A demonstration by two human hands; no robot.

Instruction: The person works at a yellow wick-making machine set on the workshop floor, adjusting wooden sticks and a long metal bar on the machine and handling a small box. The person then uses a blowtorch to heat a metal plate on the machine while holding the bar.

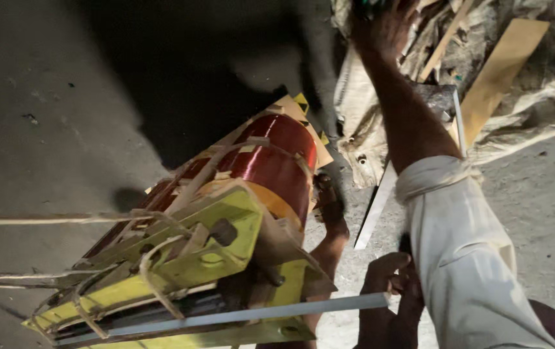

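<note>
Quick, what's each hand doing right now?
Left hand: closed on the metal strip.
Right hand: reaching into the scrap pile; grip cannot be told.

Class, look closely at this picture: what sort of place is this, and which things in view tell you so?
Probably a rough workshop. A wound red coil sits in a yellow-green frame on a bare concrete floor, with wood scraps on sacking.

The grey concrete floor (pixel 51 129) carries a yellow-framed copper coil (pixel 225 220), crumpled sacking (pixel 536 97) and wooden offcuts (pixel 503 64)
</note>
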